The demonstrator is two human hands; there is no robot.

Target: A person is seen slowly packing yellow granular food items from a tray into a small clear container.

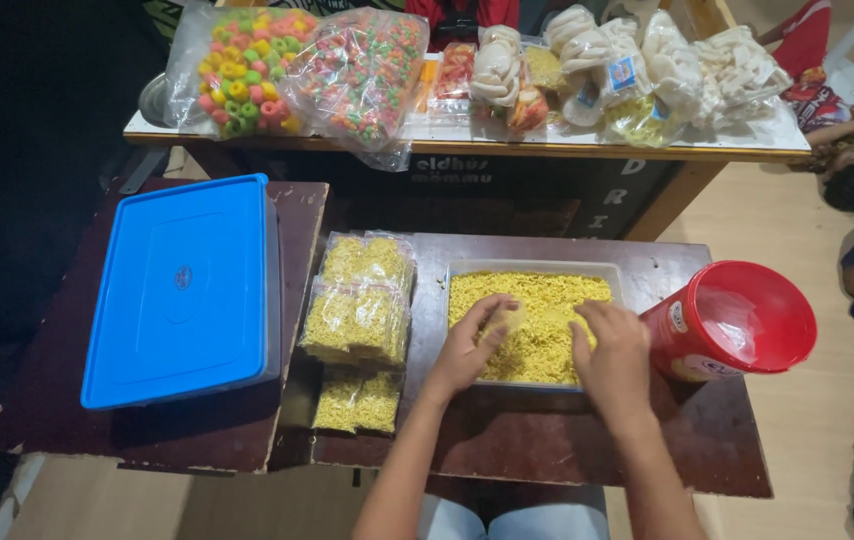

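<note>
We are filling a small bag: our left hand (467, 350) pinches the bag (507, 318) over the tray (532, 270) of yellow noodle bits, while our right hand (612, 355) rests curled in them. Next, we judge, comes a careful scoop. The red bucket (737, 320) crowds the right; packed bags (359, 320) line the left.

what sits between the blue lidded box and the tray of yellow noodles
In the head view, stacked clear bags of yellow noodles lie between the blue-lidded box and the noodle tray.
</note>
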